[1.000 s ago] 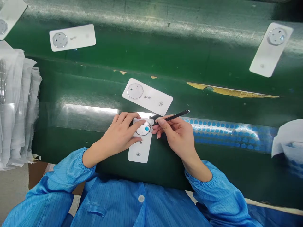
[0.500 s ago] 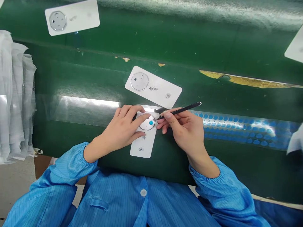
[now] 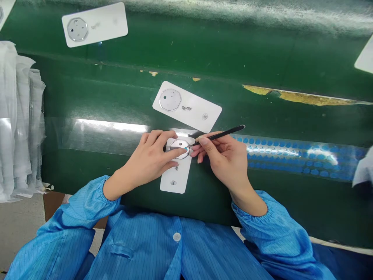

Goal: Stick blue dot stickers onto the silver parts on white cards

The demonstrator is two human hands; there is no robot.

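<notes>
My right hand (image 3: 229, 159) grips black tweezers (image 3: 224, 133) like a pen, tips at the ring of a white panel (image 3: 177, 179). This panel is phone-shaped, with an octagonal silvery ring and small dark print, and lies flat before me. A small blue dot (image 3: 185, 149) sits inside the ring, partly under a fingertip of my left hand (image 3: 153, 155). The left fingers are apart and rest over the panel's left side, hiding part of it. Just beyond lies a second white panel (image 3: 195, 109) with the same kind of ring, tilted and untouched.
A clear strip with rows of blue dots (image 3: 275, 151) lies to the right. White filmy sheets (image 3: 20, 124) are stacked at left. On the far green surface lie another white panel (image 3: 107, 24) and parts of others at the edges. Yellowish worn patches (image 3: 309, 99) mark a seam.
A left fingertip has come down onto the blue dot, covering part of it. The far panels have shifted right, and another shows more at the top left. The tweezers remain at the ring.
</notes>
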